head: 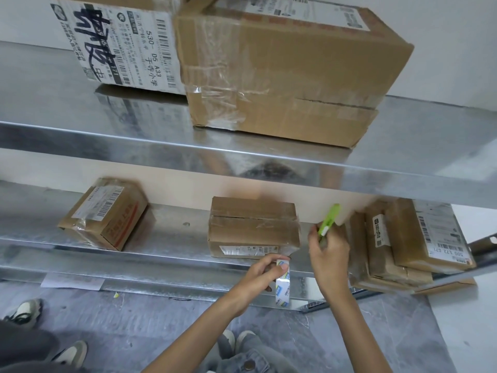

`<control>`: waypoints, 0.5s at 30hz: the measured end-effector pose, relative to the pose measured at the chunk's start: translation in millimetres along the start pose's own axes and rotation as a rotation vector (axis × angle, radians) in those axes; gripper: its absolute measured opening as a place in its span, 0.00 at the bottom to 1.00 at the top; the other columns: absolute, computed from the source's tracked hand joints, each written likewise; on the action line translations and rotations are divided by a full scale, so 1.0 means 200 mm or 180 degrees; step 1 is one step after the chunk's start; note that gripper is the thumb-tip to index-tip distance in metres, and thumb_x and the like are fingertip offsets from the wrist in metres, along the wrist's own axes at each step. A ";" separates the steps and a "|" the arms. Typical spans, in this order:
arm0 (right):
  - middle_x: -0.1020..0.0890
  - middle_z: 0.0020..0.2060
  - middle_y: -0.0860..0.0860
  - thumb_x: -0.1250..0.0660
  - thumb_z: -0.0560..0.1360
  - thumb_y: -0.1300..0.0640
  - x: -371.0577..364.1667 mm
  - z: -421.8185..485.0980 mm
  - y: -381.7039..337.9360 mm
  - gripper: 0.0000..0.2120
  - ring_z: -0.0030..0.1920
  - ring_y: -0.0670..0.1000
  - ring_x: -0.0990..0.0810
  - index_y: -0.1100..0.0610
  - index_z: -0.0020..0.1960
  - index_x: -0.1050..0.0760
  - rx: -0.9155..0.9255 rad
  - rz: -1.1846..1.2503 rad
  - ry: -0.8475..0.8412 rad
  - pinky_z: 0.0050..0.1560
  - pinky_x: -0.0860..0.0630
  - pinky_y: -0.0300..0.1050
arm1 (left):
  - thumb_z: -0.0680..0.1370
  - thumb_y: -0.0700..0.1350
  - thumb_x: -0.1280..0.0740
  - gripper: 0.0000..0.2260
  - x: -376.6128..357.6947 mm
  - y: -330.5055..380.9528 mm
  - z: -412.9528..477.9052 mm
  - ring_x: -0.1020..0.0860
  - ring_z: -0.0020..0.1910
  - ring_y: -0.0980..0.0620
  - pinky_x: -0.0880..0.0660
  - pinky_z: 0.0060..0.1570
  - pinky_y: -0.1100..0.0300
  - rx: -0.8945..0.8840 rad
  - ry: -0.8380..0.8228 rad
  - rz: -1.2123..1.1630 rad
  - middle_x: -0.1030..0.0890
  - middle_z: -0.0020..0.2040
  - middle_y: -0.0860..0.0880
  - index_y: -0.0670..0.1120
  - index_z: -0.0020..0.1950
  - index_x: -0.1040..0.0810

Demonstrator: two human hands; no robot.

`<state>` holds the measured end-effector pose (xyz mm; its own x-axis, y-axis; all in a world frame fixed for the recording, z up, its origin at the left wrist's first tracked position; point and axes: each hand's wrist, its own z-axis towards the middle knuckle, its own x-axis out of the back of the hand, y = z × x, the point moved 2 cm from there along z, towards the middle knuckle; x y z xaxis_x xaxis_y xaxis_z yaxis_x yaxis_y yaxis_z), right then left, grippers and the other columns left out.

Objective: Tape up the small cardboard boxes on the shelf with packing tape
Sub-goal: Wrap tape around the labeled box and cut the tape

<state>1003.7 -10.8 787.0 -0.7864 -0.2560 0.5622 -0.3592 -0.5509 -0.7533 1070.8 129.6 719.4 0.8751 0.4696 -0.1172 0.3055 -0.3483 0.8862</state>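
Observation:
A small cardboard box (pixel 254 226) with clear tape over it stands in the middle of the lower metal shelf (pixel 172 227). Just below its front right corner my left hand (pixel 259 278) grips a roll of clear packing tape (pixel 282 285), held on edge at the shelf's front lip. My right hand (pixel 329 255) is to the right of the box and holds a green cutter (pixel 328 219), which points up and away. Another small labelled box (pixel 105 212) lies at the left of the same shelf.
A stack of flat labelled parcels (pixel 403 243) fills the shelf's right end, close to my right hand. The upper shelf (pixel 242 154) overhangs and carries two large boxes (pixel 282 74). Below are the grey floor, my shoes and another person's shoes (pixel 24 310) at the left.

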 end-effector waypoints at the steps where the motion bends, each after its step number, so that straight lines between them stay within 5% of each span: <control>1: 0.24 0.35 0.54 0.36 0.75 0.62 -0.02 0.01 0.01 0.03 0.34 0.52 0.27 0.61 0.44 0.25 0.0231 -0.0077 -0.0265 0.36 0.37 0.38 | 0.71 0.62 0.35 0.16 0.00 0.00 0.00 0.24 0.51 0.56 0.28 0.50 0.61 0.0006 0.0001 0.0009 0.23 0.58 0.43 0.61 0.56 0.22; 5: 0.32 0.42 0.49 0.33 0.75 0.65 -0.12 -0.01 0.12 0.22 0.40 0.38 0.28 0.52 0.67 0.27 0.0788 -0.0330 -0.1228 0.43 0.35 0.23 | 0.69 0.63 0.35 0.18 0.01 0.00 0.00 0.23 0.52 0.57 0.29 0.49 0.62 -0.0019 0.0057 -0.0001 0.22 0.60 0.46 0.60 0.57 0.22; 11: 0.34 0.41 0.49 0.27 0.71 0.59 -0.17 0.00 0.21 0.34 0.44 0.37 0.29 0.47 0.73 0.36 0.0738 -0.0191 -0.1521 0.47 0.34 0.23 | 0.71 0.61 0.34 0.15 0.05 0.01 0.00 0.23 0.50 0.59 0.28 0.47 0.62 -0.0062 0.0119 0.0006 0.22 0.58 0.45 0.61 0.56 0.22; 15: 0.34 0.39 0.46 0.28 0.72 0.55 -0.23 0.00 0.18 0.34 0.44 0.35 0.28 0.46 0.73 0.38 0.0706 -0.0171 -0.1358 0.45 0.35 0.22 | 0.69 0.62 0.34 0.18 0.07 0.00 -0.01 0.24 0.51 0.60 0.29 0.47 0.63 -0.0041 0.0137 0.0039 0.24 0.62 0.46 0.59 0.57 0.21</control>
<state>1027.2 -18.6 734.2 -0.4766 -0.4998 0.7232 -0.2415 -0.7165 -0.6544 1082.9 137.5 717.9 0.8616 0.5000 -0.0871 0.2899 -0.3440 0.8931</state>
